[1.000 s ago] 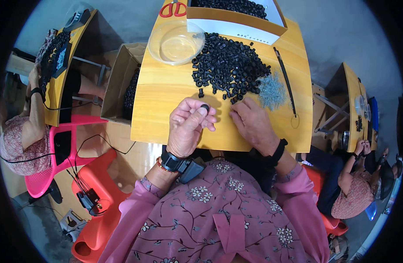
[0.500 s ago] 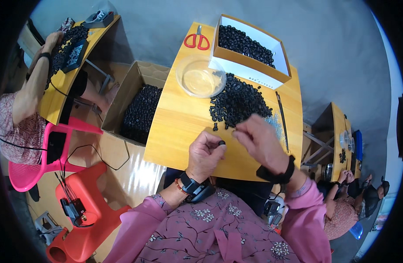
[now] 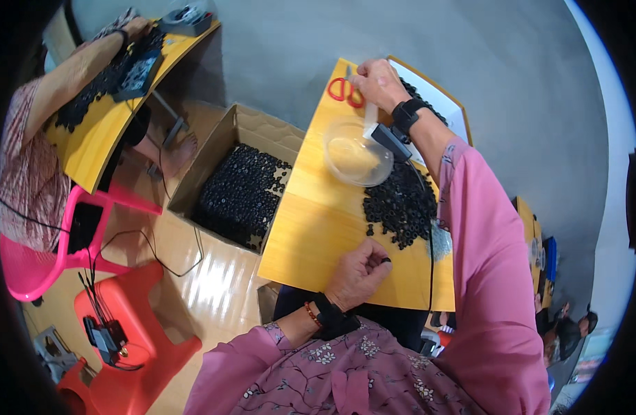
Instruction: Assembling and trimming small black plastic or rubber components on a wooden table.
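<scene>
My left hand (image 3: 359,275) is closed near the table's front edge, pinching a small black piece (image 3: 385,260) between thumb and fingers. My right hand (image 3: 380,84) reaches to the far side of the table. Its curled fingers are on the red-handled scissors (image 3: 337,88), which lie at the far left corner; the fingertips partly cover them. Under my right forearm is a pile of small black pieces (image 3: 399,204). Left of the pile stands a clear round plastic bowl (image 3: 358,166). A white-sided box (image 3: 461,123) of black pieces is partly hidden behind my arm.
On the floor left of the table (image 3: 300,238) stands a cardboard box (image 3: 224,232) of black pieces. An orange-red stool (image 3: 124,311) holds a device with cables. At the left, a person (image 3: 38,138) works at another yellow table (image 3: 89,155). More tables are at the right.
My right hand has moved from beside my left hand, over the pile, to the scissors. My left hand still pinches the black piece. The view has shifted left.
</scene>
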